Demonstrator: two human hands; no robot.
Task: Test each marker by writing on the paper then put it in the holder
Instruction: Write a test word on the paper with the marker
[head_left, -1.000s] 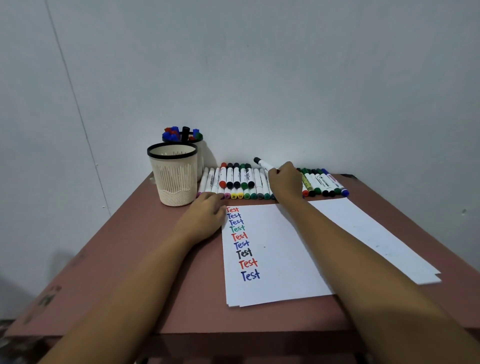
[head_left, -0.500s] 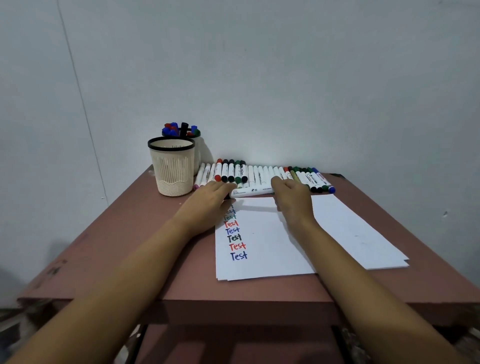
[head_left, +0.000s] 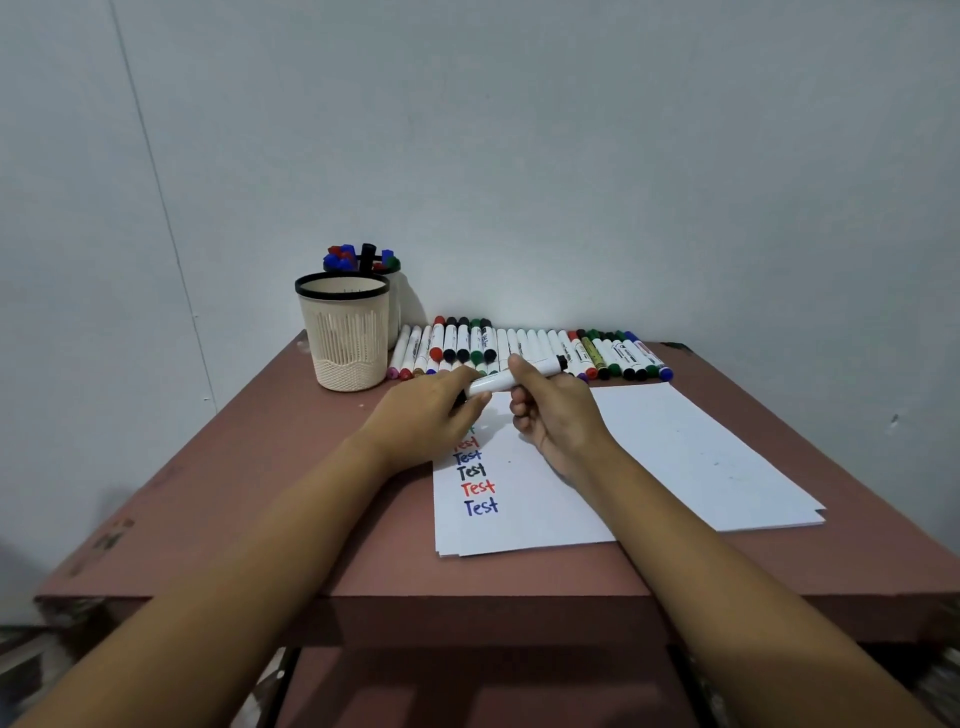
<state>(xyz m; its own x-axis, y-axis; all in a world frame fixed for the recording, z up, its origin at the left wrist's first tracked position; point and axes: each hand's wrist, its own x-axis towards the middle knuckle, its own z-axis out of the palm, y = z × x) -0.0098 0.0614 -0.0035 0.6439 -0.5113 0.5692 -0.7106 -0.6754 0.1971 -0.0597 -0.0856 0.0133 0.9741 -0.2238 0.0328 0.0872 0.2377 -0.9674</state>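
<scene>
1. A white-barrelled marker with a black end (head_left: 491, 384) was held just above the far edge of the paper, toward the far middle of the tabletop (head_left: 234, 493). It lay nearly level, its black end tilted up to the right.
2. The right hand (head_left: 556, 421) gripped the barrel near its middle, fingers curled under it and thumb on top.
3. The left hand (head_left: 426, 415) pinched the marker's left end. A dark bit showed under its fingers, possibly the cap, though the view was too poor to be sure.
4. A stack of white paper sheets (head_left: 545, 509) lay near the middle of the tabletop, reaching close to its near edge. A column of handwritten "Test" words (head_left: 475, 478) in red, blue and black ran down its left side, the upper ones hidden by the left hand.
5. A second pile of white paper (head_left: 701, 457) lay to the right, partly under the first.
6. A cream ribbed plastic holder with a black rim (head_left: 348, 338) stood upright near the far left corner of the tabletop.
7. Just behind it stood a second pale holder (head_left: 395, 312), with red, blue, black and green marker caps (head_left: 358, 257) sticking out of its top.
8. A long row of white markers with coloured caps (head_left: 524, 345) lay side by side along the far edge, against the pale grey wall (head_left: 519, 156).
</scene>
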